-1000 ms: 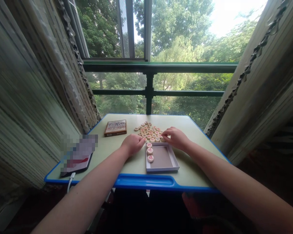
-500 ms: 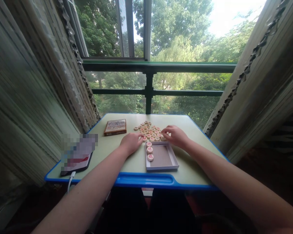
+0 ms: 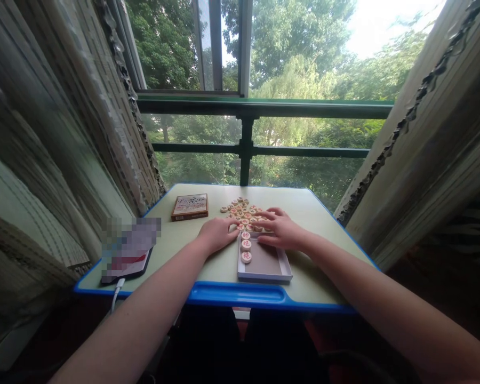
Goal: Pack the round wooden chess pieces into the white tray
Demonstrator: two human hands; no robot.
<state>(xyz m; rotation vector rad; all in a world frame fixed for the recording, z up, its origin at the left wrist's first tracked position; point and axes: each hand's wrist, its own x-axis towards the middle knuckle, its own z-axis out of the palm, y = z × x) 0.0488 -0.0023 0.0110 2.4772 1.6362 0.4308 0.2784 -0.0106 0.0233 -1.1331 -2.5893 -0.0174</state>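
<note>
"1 flat device [image 3: 130, 258], its screen pixelated, lies farthest left on the bench [image 3: 172, 234], with a white cable [image 3: 118, 288] at its near end. What's next?"

"A shallow box [image 3: 191, 206] with writing on its top, set farther back."

"And the left hand [image 3: 218, 234]?"

"Its fingers are bent, the tips at a red-marked disc [image 3: 240, 227] beside the far-left corner of the tray [image 3: 264, 277]. I can't tell whether it grips that disc."

"How much is in the tray?"

"3 discs [image 3: 246, 245], red-marked and face up, in a column along its left wall."

"What's left outside?"

"Most of them: a loose heap [image 3: 246, 215] just beyond the tray, too bunched to count. Few in, many out; I'd judge it an early stage."

"The right hand [image 3: 282, 229]?"

"Open, fingers spread, over the heap's near-right edge and the tray's far side. I see nothing held in it."
</note>
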